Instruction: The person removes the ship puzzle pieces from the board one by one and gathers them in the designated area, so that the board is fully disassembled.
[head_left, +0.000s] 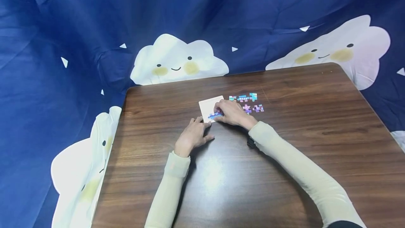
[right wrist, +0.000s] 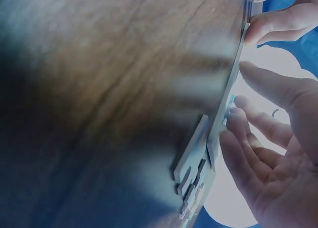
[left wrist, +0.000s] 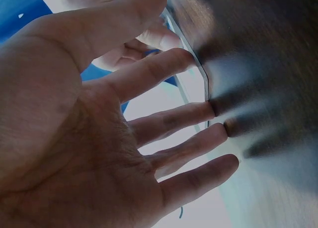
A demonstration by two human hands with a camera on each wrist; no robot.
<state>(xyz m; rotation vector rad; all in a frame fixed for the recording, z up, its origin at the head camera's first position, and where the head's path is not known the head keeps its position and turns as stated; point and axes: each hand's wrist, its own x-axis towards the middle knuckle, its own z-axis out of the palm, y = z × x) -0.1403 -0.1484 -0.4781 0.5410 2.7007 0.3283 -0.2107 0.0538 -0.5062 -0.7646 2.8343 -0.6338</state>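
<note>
A pale square puzzle board (head_left: 207, 106) lies on the table, with joined blue puzzle pieces (head_left: 214, 115) along its near edge. Over the board's right part, my right hand (head_left: 233, 112) bends its thumb and fingers around a blue puzzle piece (right wrist: 231, 103), pinching it low against the board; the hand partly hides it. My left hand (head_left: 192, 134) rests at the board's near left corner with fingers spread and fairly straight. In the left wrist view, its fingertips (left wrist: 186, 57) touch the board edge and the tabletop, and the palm holds nothing.
Several loose puzzle pieces (head_left: 243, 98) lie just right of the board, some beside the right wrist. The brown wooden table (head_left: 152, 126) has its far edge close behind the board. A blue curtain (head_left: 253, 17) with white clouds hangs beyond.
</note>
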